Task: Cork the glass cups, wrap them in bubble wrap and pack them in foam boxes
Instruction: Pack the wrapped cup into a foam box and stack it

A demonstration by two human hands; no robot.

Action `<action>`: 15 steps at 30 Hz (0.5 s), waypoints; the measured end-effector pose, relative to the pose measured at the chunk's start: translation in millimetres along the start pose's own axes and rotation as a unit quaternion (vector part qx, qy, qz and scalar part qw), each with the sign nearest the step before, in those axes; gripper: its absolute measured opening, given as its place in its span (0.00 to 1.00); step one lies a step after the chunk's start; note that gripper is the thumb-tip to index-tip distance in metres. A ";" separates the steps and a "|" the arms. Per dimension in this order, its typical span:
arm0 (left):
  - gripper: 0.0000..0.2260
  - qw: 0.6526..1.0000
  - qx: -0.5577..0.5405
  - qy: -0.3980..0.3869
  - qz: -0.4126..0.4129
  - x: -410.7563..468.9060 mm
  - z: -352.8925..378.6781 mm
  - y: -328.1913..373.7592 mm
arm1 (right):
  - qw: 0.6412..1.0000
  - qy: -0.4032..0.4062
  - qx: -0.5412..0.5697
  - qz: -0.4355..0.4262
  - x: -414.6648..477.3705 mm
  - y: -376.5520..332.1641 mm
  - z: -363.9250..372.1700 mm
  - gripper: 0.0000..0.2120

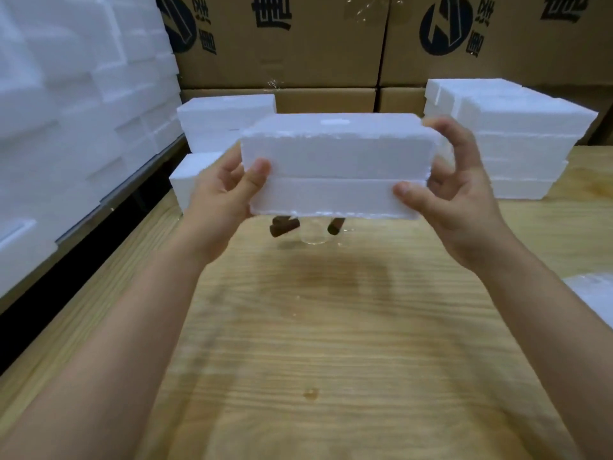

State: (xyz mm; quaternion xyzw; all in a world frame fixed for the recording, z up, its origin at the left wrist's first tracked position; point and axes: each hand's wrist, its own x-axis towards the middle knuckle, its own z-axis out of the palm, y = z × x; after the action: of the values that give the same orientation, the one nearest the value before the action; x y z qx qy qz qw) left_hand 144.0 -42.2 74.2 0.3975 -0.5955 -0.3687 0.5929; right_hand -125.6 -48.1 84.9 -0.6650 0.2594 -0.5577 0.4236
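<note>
Pale-grained wooden tabletop (331, 327) fills the lower frame, backed by brown printed cardboard cartons (298, 54) across the top. White foam slabs (66, 94) pile up at upper left, and a stack of white foam boxes (517, 144) stands at right. At centre, raised above the table, I hold a closed rectangular white foam box (335, 164) by its ends: my left hand (222, 190) grasps the left end, thumb on the front face, and my right hand (461, 200) clasps the right end likewise. Just below the box, on the table, sit a clear glass cup (313, 235) and dark brown corks (282, 226) beside it.
</note>
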 end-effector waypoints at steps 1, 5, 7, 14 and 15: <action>0.11 1.000 0.015 0.018 0.010 8.7 -13.5 1.9 | 1.000 -0.011 -0.007 -0.003 16.7 3.0 10.9 0.28; 0.09 0.991 0.080 0.106 0.035 46.2 -63.5 2.1 | 0.998 -0.056 0.005 0.015 85.9 25.2 53.7 0.29; 0.06 0.986 0.094 0.136 0.036 66.0 -87.0 -5.2 | 0.997 -0.072 0.017 0.025 113.9 39.4 72.7 0.29; 0.16 0.979 0.166 0.114 0.029 100.5 -137.4 -47.9 | 0.992 -0.116 -0.021 0.050 164.6 91.9 108.0 0.30; 0.19 0.977 0.177 0.112 0.024 100.8 -141.1 -54.2 | 0.991 -0.122 -0.029 0.051 165.9 98.7 109.7 0.30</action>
State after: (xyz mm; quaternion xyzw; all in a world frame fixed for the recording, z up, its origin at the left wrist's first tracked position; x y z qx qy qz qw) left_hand 288.8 -151.8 70.0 0.5208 -0.5903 -0.1960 0.5848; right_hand 32.8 -203.7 85.2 -0.7264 0.2550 -0.4420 0.4604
